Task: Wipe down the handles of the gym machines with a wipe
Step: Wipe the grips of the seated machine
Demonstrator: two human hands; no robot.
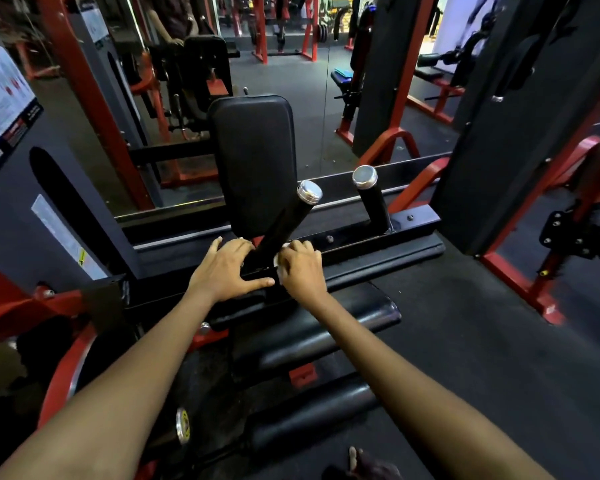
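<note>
The near handle (284, 223), a black grip with a chrome end cap, rises on a slant through the centre of the frame, and both hands meet at its base. The right hand (302, 268) has its fingers curled over a white wipe (278, 270), pressing it against the lower right side of the grip; only a small edge of the wipe shows under the fingers. The left hand (227, 266) lies with fingers spread and flat on the frame beside the base, thumb stretched toward the wipe, holding nothing. A second handle (373, 202) stands just right of centre, apart from both hands, with the black back pad (253, 161) behind. To do this step well, the person would likely wrap the wipe fully around the grip and draw it up to the cap, turning the wrist so the far side is covered too, then treat the second handle
</note>
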